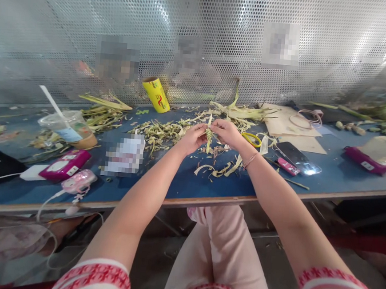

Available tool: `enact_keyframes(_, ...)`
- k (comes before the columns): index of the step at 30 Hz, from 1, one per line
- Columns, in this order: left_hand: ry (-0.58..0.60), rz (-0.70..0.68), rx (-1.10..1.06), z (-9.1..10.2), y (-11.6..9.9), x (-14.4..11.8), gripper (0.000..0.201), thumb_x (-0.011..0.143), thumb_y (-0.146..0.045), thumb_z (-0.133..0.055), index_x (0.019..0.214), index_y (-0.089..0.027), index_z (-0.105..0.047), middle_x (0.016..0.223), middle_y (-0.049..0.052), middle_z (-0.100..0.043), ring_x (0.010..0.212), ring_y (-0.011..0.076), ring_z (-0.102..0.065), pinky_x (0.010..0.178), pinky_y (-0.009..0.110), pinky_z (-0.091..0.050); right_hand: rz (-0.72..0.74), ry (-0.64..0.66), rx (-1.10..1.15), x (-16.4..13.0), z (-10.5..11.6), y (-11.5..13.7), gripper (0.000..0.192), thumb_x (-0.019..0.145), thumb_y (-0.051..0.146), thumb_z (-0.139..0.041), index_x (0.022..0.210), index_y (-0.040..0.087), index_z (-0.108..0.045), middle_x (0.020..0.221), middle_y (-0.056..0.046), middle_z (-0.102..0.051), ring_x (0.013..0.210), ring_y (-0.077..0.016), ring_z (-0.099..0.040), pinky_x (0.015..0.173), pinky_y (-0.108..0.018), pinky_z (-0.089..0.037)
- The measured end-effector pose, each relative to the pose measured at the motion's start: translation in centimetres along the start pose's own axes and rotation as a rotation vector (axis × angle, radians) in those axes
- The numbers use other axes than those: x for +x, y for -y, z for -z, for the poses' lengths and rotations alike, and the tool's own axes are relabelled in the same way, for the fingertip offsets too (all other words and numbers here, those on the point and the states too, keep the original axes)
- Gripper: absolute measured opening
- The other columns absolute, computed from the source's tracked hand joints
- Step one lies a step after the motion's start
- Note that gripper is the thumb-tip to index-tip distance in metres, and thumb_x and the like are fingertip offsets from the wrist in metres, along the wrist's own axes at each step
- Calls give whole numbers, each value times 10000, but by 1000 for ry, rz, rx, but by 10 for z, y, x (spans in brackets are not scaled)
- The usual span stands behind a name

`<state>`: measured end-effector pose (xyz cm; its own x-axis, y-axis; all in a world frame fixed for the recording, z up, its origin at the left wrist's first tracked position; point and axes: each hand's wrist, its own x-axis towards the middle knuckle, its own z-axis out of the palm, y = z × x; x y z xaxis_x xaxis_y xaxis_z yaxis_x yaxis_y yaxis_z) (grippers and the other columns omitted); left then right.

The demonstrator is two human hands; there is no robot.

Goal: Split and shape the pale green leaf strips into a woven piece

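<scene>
Above the middle of the blue table, my left hand (195,139) and my right hand (226,134) meet, their fingers pinched together. Between them they grip a short, pale green piece of plant strip (208,146), which looks plaited or knotted. One narrow end sticks up above the fingers and the lower part hangs down; the fingers hide the rest. A heap of similar pale green scraps (163,135) lies beyond my left hand. Loose curled peelings (226,170) are on the table below my right hand, and yellow-handled scissors (251,139) rest just to its right.
A plastic cup with a straw (75,128), a magenta pack (66,165) and a pink gadget (79,181) are on the left. A yellow tube (157,95) stands by the perforated metal wall (222,26). On the right lie a phone (297,158) and cardboard (281,121).
</scene>
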<state>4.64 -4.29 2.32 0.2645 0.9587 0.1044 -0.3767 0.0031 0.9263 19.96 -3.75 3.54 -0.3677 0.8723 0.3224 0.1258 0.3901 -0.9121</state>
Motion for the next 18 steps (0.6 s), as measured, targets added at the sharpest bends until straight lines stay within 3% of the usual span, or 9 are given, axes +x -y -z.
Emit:
enact_keyframes(8, -48, -51, -80, -9, -8, -6, 177, 816, -195, -652, 675, -174, -548, 590, -32, -556, 511, 78, -523, 620, 257, -505, -100, -37, 244, -5, -4, 10, 440, 709, 573, -755, 755, 220, -496, 429, 141, -233, 372, -34, -158, 341, -188, -131)
enact_keyframes(13, -21, 164, -90, -8, -7, -5, 332, 873, -443, -597, 719, -149, -626, 627, 48, -661, 597, 149, -654, 654, 302, -554, -28, -189, 275, 2, 6, -1, 449, 702, 600, -729, 752, 233, -476, 425, 144, -225, 366, -41, -161, 358, -204, -130)
enact_keyframes(18, 14, 99, -75, -7, -5, -5, 125, 810, -247, -692, 784, -137, -641, 644, 33, -695, 550, 120, -656, 621, 260, -562, 71, -136, 123, 3, 9, -3, 412, 729, 592, -681, 794, 214, -532, 463, 120, -311, 407, -56, -233, 400, -212, -203)
